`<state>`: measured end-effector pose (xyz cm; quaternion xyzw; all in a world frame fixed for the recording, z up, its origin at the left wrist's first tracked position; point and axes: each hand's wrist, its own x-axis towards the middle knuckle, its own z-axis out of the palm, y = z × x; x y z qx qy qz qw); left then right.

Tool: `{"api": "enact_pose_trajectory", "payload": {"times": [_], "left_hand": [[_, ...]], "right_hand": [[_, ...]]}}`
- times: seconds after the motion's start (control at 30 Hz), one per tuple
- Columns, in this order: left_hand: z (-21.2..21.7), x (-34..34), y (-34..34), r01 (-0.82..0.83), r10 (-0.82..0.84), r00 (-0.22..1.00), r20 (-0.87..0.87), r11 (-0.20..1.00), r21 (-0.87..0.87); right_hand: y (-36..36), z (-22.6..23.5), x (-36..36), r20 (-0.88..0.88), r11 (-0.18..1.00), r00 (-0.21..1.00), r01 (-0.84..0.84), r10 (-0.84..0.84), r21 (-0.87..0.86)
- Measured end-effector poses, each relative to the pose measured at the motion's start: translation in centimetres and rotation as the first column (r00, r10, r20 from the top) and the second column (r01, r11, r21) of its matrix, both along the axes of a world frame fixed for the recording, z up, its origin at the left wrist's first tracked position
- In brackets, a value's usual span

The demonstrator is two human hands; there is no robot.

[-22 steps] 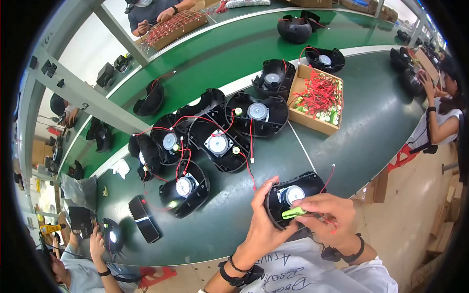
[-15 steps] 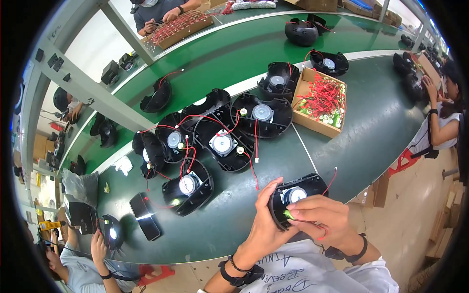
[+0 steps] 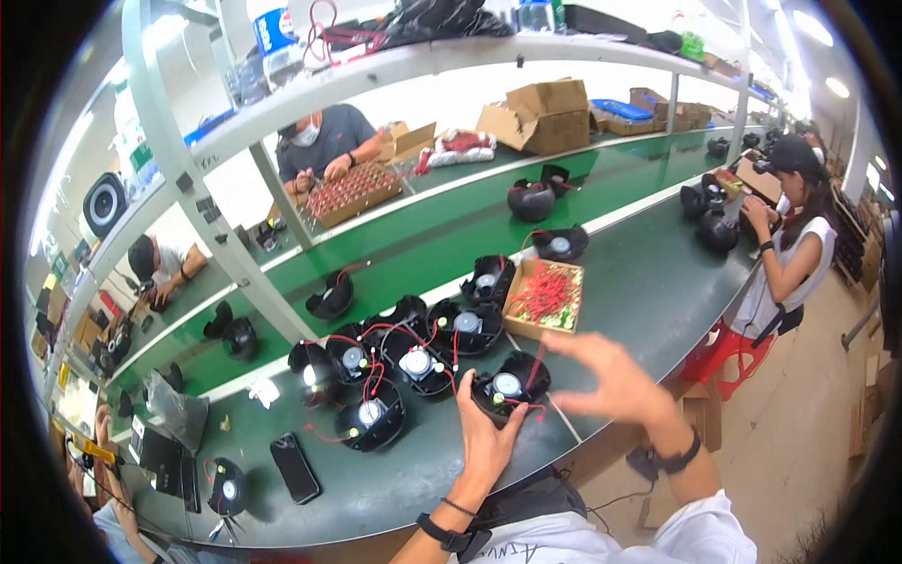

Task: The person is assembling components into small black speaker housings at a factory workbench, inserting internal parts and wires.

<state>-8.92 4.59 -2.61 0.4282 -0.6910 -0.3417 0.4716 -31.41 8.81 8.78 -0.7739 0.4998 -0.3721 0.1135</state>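
Note:
A curved black speaker housing rests in my left hand, whose fingers and thumb wrap its near left side. Inside it sits a round silver-grey speaker. A small pale-green cylindrical part with a red wire lies at the housing's near edge. Apart from the housing, to its right, is my right hand, with fingers spread and nothing visible in them. A thin red wire rises from the housing towards its fingertips; contact cannot be made out.
Several similar housings with red wires cluster on the dark-green bench left of mine. Beyond my hands stands a cardboard box of red-wired green parts. A black phone lies left. Co-workers sit right and across the green conveyor.
My right hand has left the green part in the housing and moved away with fingers opening. My left hand still holds the housing. The view has tilted up, showing the shelf.

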Motion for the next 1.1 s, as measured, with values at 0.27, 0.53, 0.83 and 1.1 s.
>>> {"api": "enact_pose_trajectory", "payload": {"times": [0.27, 0.53, 0.83, 1.1], "left_hand": [[-1.1, -2.4, 0.0, -0.107, 0.085, 0.945, 0.316, 0.993, 0.054], [-2.3, -1.1, 1.1, -0.237, 0.186, 0.951, 0.245, 0.951, 0.197], [-4.2, -2.4, 2.3, -0.245, 0.177, 0.945, 0.274, 0.940, 0.237], [1.7, 0.3, 2.3, -0.129, 0.052, 0.959, 0.280, 0.956, 0.264]], "right_hand": [[-23.5, 0.3, -19.9, 0.122, 0.836, 0.827, 0.545, -0.548, 0.059], [-46.1, -7.1, -27.6, -0.413, 0.692, 0.609, 0.717, -0.677, -0.078], [-45.4, -7.9, -38.1, -0.476, 0.695, 0.533, 0.663, -0.699, -0.278], [-19.8, 5.0, -18.7, -0.302, 0.869, 0.856, 0.280, -0.419, -0.409]]}}
